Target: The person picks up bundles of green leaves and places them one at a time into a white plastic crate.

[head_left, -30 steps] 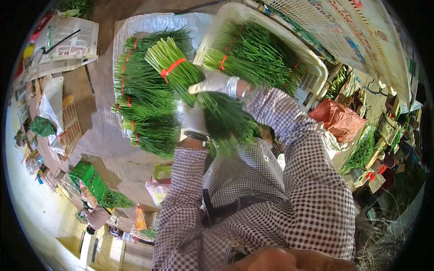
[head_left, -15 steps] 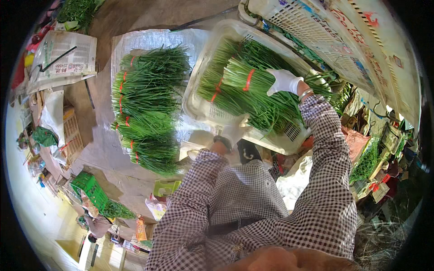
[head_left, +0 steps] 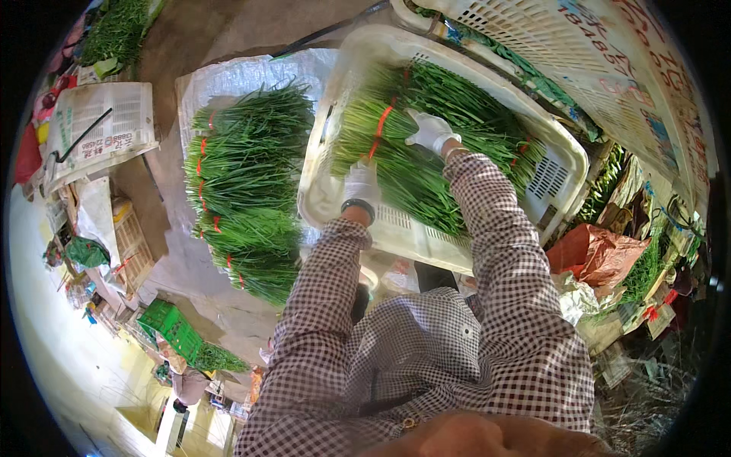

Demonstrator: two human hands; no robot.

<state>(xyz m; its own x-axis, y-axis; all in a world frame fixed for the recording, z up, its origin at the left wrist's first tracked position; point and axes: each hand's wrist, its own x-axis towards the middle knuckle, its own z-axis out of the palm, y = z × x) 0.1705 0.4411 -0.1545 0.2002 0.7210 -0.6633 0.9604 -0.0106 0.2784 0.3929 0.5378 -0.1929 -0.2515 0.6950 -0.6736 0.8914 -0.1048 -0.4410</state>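
Observation:
A bunch of long green chives [head_left: 426, 174] tied with a red band lies at the near left of the white plastic basket [head_left: 426, 250], its paler ends to the left. On top of its leaves rests my right hand [head_left: 432, 131], white-gloved, with thumb and fingers spread apart. My left hand [head_left: 362, 185], gloved too, touches the near side of this bunch close to the band. Its fingers are stretched forward, and their tips merge with the pale stems. Behind lie more chives [head_left: 464, 97] with red bands, partly covered by my right hand and the front bunch.
Left of the basket, several banded chive bunches [head_left: 247, 183] lie in a column on a silvery sheet [head_left: 228, 72]. Tall white crates [head_left: 563, 61] stand at the far right. Orange-red plastic [head_left: 590, 255] lies beyond the basket's right end. A green crate [head_left: 171, 331] stands at lower left.
The front bunch has shifted left in the basket along with my right hand, uncovering the basket's right end. My left hand has moved forward from the near rim to the bunch.

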